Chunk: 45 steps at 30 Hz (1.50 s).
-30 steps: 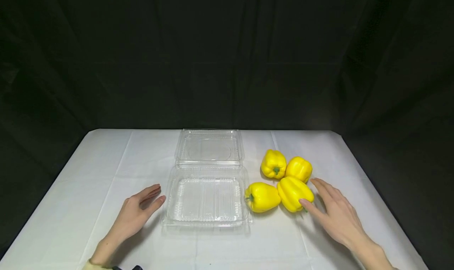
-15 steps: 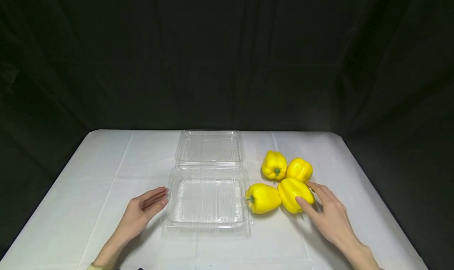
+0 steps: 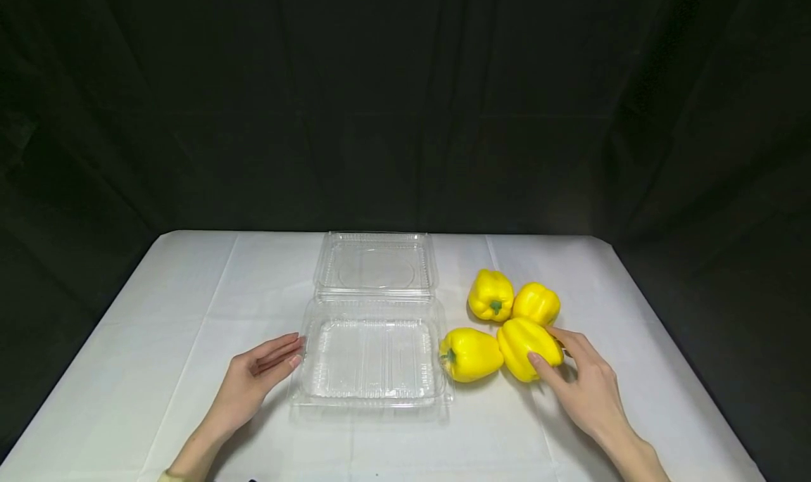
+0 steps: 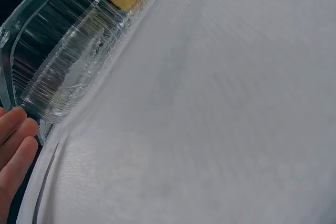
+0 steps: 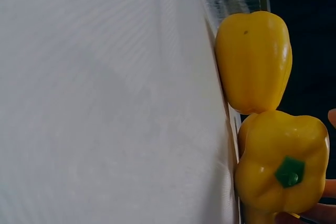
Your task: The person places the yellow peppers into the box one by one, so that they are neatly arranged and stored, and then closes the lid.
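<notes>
No legible txt, labels, brands, nos. or signs in any view.

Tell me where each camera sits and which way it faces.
Head: worn on the head, facing forward and down at the clear container and four yellow peppers; left hand and right hand show.
Left wrist: on that wrist, facing across the white tabletop to the container; left fingertips show.
Right wrist: on that wrist, facing across the tabletop to peppers; right fingers show, partly hidden.
Shared: head and right wrist both show the gripped pepper.
</notes>
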Tool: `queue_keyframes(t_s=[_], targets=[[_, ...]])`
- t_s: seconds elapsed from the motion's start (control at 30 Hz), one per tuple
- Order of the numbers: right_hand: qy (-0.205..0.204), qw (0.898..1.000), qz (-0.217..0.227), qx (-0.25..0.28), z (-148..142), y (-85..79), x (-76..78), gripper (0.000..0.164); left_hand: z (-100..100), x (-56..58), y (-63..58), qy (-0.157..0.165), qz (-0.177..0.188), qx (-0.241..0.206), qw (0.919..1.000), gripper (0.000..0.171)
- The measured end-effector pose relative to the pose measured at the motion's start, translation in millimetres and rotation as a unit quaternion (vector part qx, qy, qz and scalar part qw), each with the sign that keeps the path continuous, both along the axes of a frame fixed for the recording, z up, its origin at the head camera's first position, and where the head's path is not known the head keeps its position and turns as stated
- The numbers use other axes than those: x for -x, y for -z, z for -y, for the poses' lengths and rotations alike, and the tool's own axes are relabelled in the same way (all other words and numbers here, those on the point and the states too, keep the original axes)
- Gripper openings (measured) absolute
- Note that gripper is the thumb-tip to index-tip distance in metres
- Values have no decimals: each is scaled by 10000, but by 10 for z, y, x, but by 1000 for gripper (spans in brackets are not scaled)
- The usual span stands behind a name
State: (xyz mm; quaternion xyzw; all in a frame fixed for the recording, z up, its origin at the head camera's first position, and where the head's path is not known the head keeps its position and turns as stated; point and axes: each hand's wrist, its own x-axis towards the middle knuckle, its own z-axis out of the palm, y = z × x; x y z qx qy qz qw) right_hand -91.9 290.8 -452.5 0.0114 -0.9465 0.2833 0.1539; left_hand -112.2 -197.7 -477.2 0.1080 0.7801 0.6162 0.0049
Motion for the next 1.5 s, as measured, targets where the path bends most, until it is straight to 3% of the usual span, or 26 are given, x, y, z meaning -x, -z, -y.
queue_keyframes(t_s=[0.3,0.53,0.97,1.5], targets=[[49,9999,-135,-8,-5,52,8,56,21,18,2,281,135,78,9995,40],[21,9998,-28,193,-4,32,-1,66,25,30,4,362,43,127,9993,38],[207,9950,-693,695,-36,76,-23,64,31,24,17,408,85,234,9989,35],[137,9967,-468,653,44,-92,-71,66,32,11,31,342,181,194,9991,34]])
